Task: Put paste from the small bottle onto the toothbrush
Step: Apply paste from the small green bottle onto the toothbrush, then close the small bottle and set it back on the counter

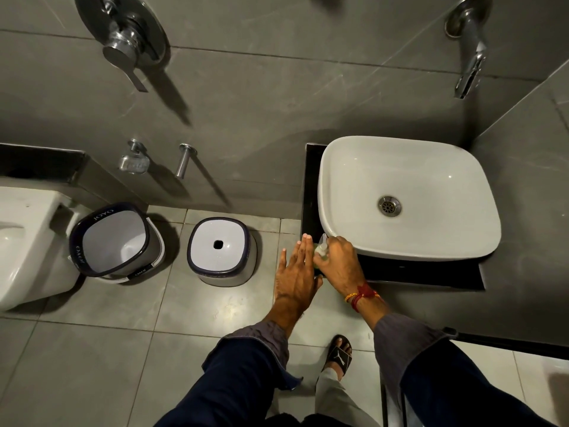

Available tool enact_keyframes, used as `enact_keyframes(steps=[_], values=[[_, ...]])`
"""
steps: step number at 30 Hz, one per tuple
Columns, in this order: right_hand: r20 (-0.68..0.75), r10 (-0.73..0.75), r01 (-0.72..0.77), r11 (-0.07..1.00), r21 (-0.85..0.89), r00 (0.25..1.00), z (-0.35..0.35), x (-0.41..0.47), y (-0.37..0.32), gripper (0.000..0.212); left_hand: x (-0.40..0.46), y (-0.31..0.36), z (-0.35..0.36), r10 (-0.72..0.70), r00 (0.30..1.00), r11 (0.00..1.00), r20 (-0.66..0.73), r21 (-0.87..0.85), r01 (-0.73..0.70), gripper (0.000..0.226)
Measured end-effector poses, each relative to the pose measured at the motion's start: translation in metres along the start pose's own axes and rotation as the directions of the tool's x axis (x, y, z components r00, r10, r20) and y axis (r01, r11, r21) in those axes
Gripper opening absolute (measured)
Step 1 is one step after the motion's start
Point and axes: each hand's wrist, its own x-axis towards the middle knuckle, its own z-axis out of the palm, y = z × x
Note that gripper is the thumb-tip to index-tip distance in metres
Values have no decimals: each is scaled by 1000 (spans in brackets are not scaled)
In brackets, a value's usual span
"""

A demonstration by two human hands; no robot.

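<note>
My right hand (338, 265) is closed around a small clear bottle (321, 248) with a pale pump-like top and greenish contents, at the front left corner of the black counter (431, 274). Just left of the bottle, my left hand (297, 272) is held flat with its fingers stretched out and together; it holds nothing that I can see. The bottle's lower part is hidden behind both hands. No toothbrush shows in this view.
A white basin (354, 167) with a metal drain sits on the counter under a wall spout (469, 57). On the tiled floor to the left stand a white stool (200, 266) and a bucket (144, 229), beside a toilet (27, 241).
</note>
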Motion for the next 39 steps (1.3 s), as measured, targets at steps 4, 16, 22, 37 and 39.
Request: enact_keyframes(steps=[4, 16, 22, 37, 39], values=[[-28, -4, 4, 1000, 1, 1000, 1, 1, -1, 34, 1, 2, 1, -16, 1000, 1000, -6, 6, 16, 93], [-138, -163, 156, 986, -59, 977, -7, -29, 19, 46, 0, 6, 1, -43, 999, 999, -12, -28, 43, 93], [-25, -226, 211, 940, -269, 974, -26, -23, 24, 58, -1, 8, 1, -66, 997, 996, -40, -54, 64, 96], [-212, -275, 240, 954, -180, 938, -8, -37, 13, 21, 0, 8, 6, -28, 998, 999, -48, -32, 26, 88], [-204, -278, 244, 953, -177, 939, -5, -40, 16, 21, -1, 8, 7, -17, 997, 1000, -69, -10, 16, 91]])
